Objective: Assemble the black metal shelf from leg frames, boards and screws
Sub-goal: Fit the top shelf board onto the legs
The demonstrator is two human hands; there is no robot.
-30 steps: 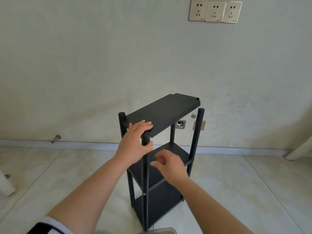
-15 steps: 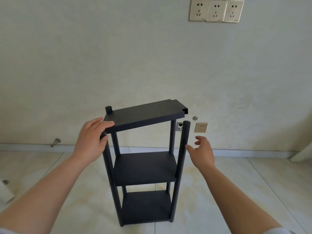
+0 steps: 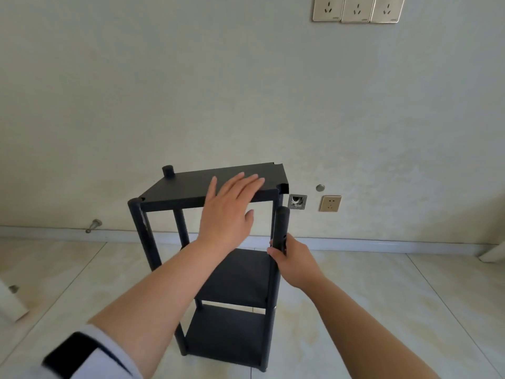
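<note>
A black three-tier shelf (image 3: 232,283) stands upright on the tiled floor in front of the wall. Its top board (image 3: 191,187) lies across the posts, and its right end sits above the front right post (image 3: 281,222), which stands free beside it. My left hand (image 3: 228,212) lies flat on the top board with straight fingers. My right hand (image 3: 292,261) grips the front right post just below its top. The middle board (image 3: 240,277) and bottom board (image 3: 226,337) sit between the posts.
The wall is close behind the shelf, with a low socket (image 3: 330,203), an open wall box (image 3: 297,201) and a row of sockets (image 3: 358,8) high up. A door stop (image 3: 94,225) sticks out at the skirting. A white object (image 3: 9,299) stands at the left edge.
My left hand left the board's left end and now lies flat on its right half. My right hand closed round the front right post. The top board now sits more level.
</note>
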